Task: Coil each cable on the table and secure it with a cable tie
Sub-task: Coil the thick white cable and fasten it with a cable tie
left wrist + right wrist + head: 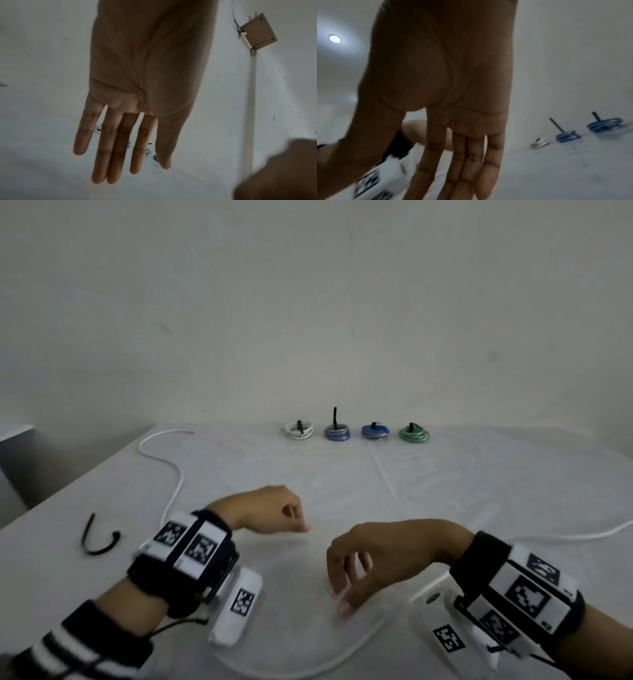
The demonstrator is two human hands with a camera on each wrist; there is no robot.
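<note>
**Four coils tied, one white cable left to gather**

Four coiled cables sit in a row near the far edge of the counter: a white coil, a blue-and-grey coil with its tie tail standing up, a blue coil and a green coil, each with a black tie on it. The last white cable lies loose, running from the far left corner down the left side, looping round the near edge and out toward the right edge. A spare black cable tie lies near the left edge.

Both hands hover over the near middle, holding nothing. The left hand and the right hand have relaxed, straightish fingers in the wrist views.

The step in hand looks like starting the final coil. The next move probably calls for pinching one end of the loose cable and winding loops, then reaching for the tie.
</note>
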